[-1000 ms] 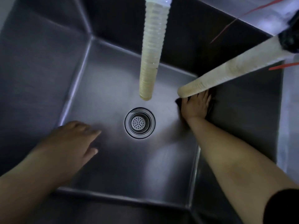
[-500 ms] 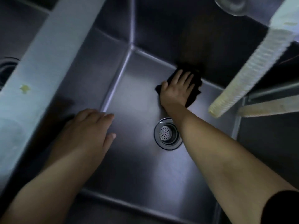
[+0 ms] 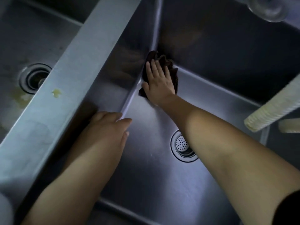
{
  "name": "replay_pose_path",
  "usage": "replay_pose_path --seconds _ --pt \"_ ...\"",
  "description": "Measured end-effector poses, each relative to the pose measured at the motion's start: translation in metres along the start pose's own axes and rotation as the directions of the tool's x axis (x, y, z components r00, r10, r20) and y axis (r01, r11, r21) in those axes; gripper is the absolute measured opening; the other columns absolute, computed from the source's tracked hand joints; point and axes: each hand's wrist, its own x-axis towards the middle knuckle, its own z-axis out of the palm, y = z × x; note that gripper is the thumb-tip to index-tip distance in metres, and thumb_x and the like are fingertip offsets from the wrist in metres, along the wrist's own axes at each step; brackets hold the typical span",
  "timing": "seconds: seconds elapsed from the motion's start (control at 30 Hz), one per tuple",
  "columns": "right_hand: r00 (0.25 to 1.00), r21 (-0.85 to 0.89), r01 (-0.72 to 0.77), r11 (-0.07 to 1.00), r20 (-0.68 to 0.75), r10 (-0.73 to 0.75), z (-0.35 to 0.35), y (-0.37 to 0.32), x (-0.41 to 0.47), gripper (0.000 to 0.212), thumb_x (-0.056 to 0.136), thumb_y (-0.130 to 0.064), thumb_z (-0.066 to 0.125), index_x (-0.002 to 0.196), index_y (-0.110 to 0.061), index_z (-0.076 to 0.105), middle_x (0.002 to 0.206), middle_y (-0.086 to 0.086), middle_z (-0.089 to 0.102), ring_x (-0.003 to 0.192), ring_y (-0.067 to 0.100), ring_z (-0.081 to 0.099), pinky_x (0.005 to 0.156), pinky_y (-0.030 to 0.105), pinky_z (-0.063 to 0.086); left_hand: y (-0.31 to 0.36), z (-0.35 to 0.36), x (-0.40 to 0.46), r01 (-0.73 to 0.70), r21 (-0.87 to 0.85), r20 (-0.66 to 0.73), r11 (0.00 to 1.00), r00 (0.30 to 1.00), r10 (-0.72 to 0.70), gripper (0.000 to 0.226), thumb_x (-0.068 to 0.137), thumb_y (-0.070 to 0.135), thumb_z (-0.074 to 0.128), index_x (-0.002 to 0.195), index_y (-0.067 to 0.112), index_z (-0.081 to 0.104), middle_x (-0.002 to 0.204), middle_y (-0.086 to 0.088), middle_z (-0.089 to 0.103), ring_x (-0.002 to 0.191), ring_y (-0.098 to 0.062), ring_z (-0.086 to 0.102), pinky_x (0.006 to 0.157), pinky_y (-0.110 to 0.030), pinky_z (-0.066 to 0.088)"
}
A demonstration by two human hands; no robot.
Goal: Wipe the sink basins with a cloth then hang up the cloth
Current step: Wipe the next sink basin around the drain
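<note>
Cloth [image 3: 168, 69] looks thin, limp and light, likely damp; it bunches easily, so flat-palm pressure suits wiping and a pinch at an edge suits lifting. It sits in the far-left corner of the right basin [image 3: 162, 184], under the right hand [image 3: 158, 83], fingers straight and pressing, folds poking past the fingertips. Left hand [image 3: 107, 127] relaxed, holding nothing, near the divider [image 3: 78, 75].

Dim, bluish light, steel divider ledge [image 3: 65, 82] — yellowish scrap [image 3: 56, 93], two ribbed hoses [image 3: 274, 109] at right
</note>
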Motion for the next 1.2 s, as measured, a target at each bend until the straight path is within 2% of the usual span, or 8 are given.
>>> replay_pose_path --seconds 0.07,0.13,0.3,0.43,0.63,0.8,1.03,1.2 --pt "0.998 0.001 0.056 0.998 0.009 -0.056 0.002 -0.009 -0.02 0.067 0.095 -0.042 0.026 0.151 -0.01 0.007 0.159 0.01 0.008 0.146 0.023 0.003 0.118 0.044 0.001 0.003 -0.004 -0.003 -0.002 0.01 -0.023 1.0 1.0 0.002 0.027 0.083 0.01 0.055 0.104 0.007 0.071 0.103 -0.017 0.069 0.09 -0.04 0.061 0.081 -0.042 0.051" --pt "0.992 -0.009 0.12 0.993 0.027 -0.119 0.006 -0.019 -0.043 0.067 0.095 -0.043 0.026 0.151 -0.01 0.008 0.158 0.01 0.011 0.146 0.023 0.006 0.118 0.045 0.002 0.008 -0.007 -0.006 0.061 -0.005 0.001 0.998 0.998 -0.061 0.031 0.09 0.01 0.048 0.117 0.009 0.065 0.114 -0.014 0.065 0.1 -0.038 0.056 0.088 -0.041 0.047" --pt "0.955 -0.034 0.293 0.956 0.049 -0.291 0.013 -0.04 -0.092 0.069 0.094 -0.044 0.029 0.15 -0.01 0.011 0.157 0.012 0.016 0.145 0.026 0.009 0.118 0.046 0.003 0.02 -0.022 -0.023 0.104 0.046 -0.01 0.993 0.995 -0.104 0.035 0.087 0.004 0.053 0.121 0.011 0.06 0.118 -0.012 0.061 0.108 -0.034 0.052 0.089 -0.041 0.043" --pt "0.928 -0.01 0.367 0.93 0.071 -0.365 0.02 -0.06 -0.126 0.071 0.093 -0.045 0.032 0.15 -0.01 0.01 0.157 0.012 0.015 0.145 0.026 0.008 0.116 0.046 0.001 0.026 -0.033 -0.036 0.136 0.068 -0.124 0.988 0.984 -0.127 0.032 0.083 0.001 0.056 0.114 0.008 0.064 0.11 -0.015 0.065 0.101 -0.037 0.055 0.082 -0.042 0.045" --pt "0.869 0.022 0.487 0.873 0.088 -0.487 0.034 -0.092 -0.173 0.068 0.096 -0.046 0.029 0.151 -0.011 0.007 0.158 0.011 0.012 0.146 0.027 0.006 0.115 0.049 -0.006 0.023 -0.029 -0.047 0.041 0.128 -0.187 0.991 0.982 -0.017 0.029 0.081 0.0 0.053 0.106 0.001 0.068 0.105 -0.018 0.067 0.097 -0.04 0.059 0.08 -0.044 0.05" --pt "0.795 0.115 0.584 0.803 0.118 -0.595 0.045 -0.13 -0.217 0.065 0.097 -0.044 0.027 0.151 -0.012 0.007 0.157 0.012 0.017 0.144 0.031 0.01 0.114 0.051 -0.01 0.015 -0.018 -0.049 0.032 0.236 -0.201 0.971 0.98 0.016 0.023 0.074 -0.009 0.06 0.093 0.003 0.068 0.096 -0.014 0.068 0.088 -0.036 0.06 0.064 -0.04 0.051" --pt "0.627 0.341 0.71 0.616 0.092 -0.773 0.047 -0.149 -0.247 0.053 0.097 -0.03 0.037 0.148 -0.017 0.028 0.154 0.004 0.029 0.145 0.023 0.015 0.114 0.039 -0.016 0.008 -0.002 -0.05 -0.014 0.267 -0.244 0.964 0.966 0.082 0.027 0.073 -0.004 0.055 0.094 0.004 0.07 0.095 -0.015 0.068 0.088 -0.037 0.058 0.078 -0.042 0.045" --pt "0.644 0.554 0.635 0.538 0.005 -0.765 0.043 -0.134 -0.264 0.046 0.092 -0.014 0.049 0.138 -0.01 0.046 0.148 0.008 0.039 0.143 0.022 0.022 0.118 0.036 -0.008 0.007 0.008 -0.046 0.01 0.315 -0.21 0.949 0.976 0.06 0.028 0.074 0.001 0.059 0.098 0.007 0.071 0.098 -0.012 0.069 0.104 -0.035 0.055 0.085 -0.038 0.035"
